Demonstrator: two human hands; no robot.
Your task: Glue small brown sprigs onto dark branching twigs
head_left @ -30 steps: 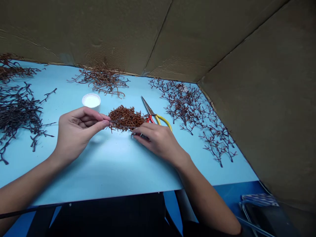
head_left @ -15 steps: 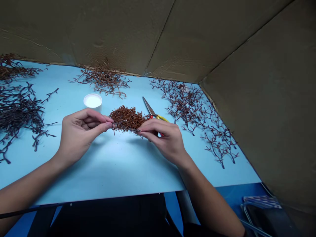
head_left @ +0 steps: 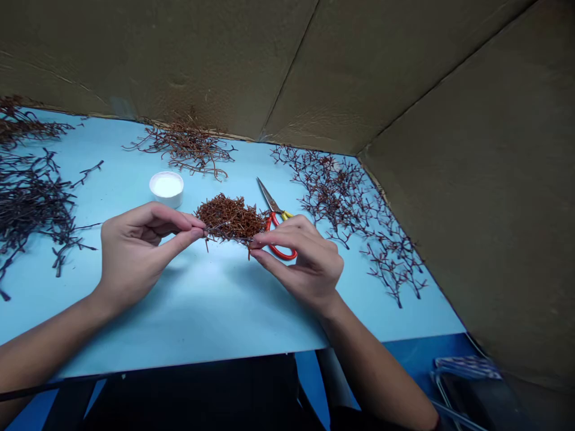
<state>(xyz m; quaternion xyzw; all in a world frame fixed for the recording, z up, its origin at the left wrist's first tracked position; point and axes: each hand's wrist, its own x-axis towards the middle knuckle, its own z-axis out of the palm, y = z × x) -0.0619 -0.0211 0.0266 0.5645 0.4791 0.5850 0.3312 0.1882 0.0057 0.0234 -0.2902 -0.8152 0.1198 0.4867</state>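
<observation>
My left hand (head_left: 137, 248) pinches one end of a thin brown twig (head_left: 227, 234) between thumb and forefinger. My right hand (head_left: 303, 263) pinches the other end, so the twig is stretched between both hands just above the light blue table (head_left: 202, 305). Right behind the twig lies a small heap of short brown twig pieces (head_left: 231, 216). Scissors with red and yellow handles (head_left: 275, 215) lie beside the heap, partly hidden by my right fingers.
A small white cup (head_left: 166, 187) stands behind my left hand. Branched twig piles lie at the left (head_left: 31, 197), the back middle (head_left: 186, 143) and the right (head_left: 354, 209). Cardboard walls (head_left: 404, 90) close the back and right. A striped object (head_left: 467, 366) sits low right.
My right hand rose off the table beside the heap and came up to pinch the twig's free end. The left hand kept its pinch and barely moved.
</observation>
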